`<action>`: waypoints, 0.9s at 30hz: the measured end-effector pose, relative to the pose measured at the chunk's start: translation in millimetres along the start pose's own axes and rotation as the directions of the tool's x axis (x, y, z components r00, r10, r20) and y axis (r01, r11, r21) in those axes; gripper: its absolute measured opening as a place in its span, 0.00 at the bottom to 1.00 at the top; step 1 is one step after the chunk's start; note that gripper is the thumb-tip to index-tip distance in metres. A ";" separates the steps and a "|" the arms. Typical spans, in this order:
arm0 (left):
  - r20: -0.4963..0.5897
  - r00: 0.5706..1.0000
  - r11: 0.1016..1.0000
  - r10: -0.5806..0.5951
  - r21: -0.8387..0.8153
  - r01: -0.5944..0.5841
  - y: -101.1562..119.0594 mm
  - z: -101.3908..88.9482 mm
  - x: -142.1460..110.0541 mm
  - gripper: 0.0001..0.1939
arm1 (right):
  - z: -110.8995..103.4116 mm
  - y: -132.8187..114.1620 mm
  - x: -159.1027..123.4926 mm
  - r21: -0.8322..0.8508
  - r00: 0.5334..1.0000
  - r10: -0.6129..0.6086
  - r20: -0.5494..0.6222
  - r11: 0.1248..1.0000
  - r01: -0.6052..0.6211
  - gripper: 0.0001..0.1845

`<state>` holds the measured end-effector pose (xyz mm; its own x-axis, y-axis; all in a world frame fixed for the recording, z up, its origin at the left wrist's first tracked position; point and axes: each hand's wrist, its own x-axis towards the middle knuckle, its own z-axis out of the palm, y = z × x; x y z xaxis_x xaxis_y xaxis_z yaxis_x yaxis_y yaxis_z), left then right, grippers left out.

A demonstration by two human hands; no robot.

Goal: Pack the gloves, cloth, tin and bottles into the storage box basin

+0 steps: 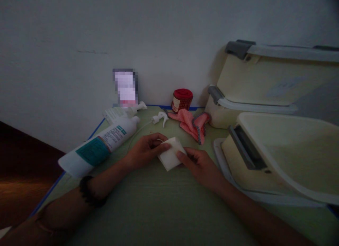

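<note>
Between both hands is a small white square pad (170,157); whether it is folded paper, cloth or sponge I cannot tell. My left hand (145,149) pinches its upper left side, thumb on top. From the right, my right hand (200,165) grips the opposite edge, its thumb lying on the face. Just beyond my left hand lies a white trigger spray head (159,118) with a thin tube. A large white bottle (96,150) with a green label lies on its side at the left. Behind the pad rests a crumpled pink cloth (194,124).
A rolled red cloth (182,99) stands by the wall. Behind the large bottle is a clear pump bottle (116,113), with a blurred phone-like screen (125,85) upright beyond. Cream storage boxes (254,78) and an open cream bin (265,150) line the right of the green table (164,210).
</note>
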<state>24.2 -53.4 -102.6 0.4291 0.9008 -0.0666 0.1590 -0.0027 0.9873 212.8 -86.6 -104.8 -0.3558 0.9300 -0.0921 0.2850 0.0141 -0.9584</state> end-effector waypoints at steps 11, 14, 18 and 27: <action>-0.049 0.999 0.997 0.016 0.077 -0.013 -0.6 1.8 0.6 0.11 | 6.2 3.5 1.5 0.145 0.997 0.070 -0.040 0.987 -0.064 0.16; -0.077 0.995 0.992 0.061 0.111 -0.053 -1.5 3.4 0.9 0.11 | 7.7 4.5 2.0 0.216 0.997 0.071 -0.042 0.975 -0.060 0.15; -0.095 0.990 0.984 0.100 0.155 -0.084 -3.5 2.9 2.5 0.11 | 7.6 4.7 2.0 0.205 0.997 0.044 -0.063 0.978 -0.030 0.14; -0.044 0.995 0.990 0.093 0.112 -0.088 -4.6 -1.4 3.4 0.10 | 7.6 1.8 0.1 0.150 0.997 0.020 -0.076 0.989 -0.009 0.14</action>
<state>23.7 -49.7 -107.1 0.4021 0.9150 0.0320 0.2190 -0.1301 0.9670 206.5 -89.2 -108.6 -0.2813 0.9553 -0.0909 0.1518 -0.0493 -0.9872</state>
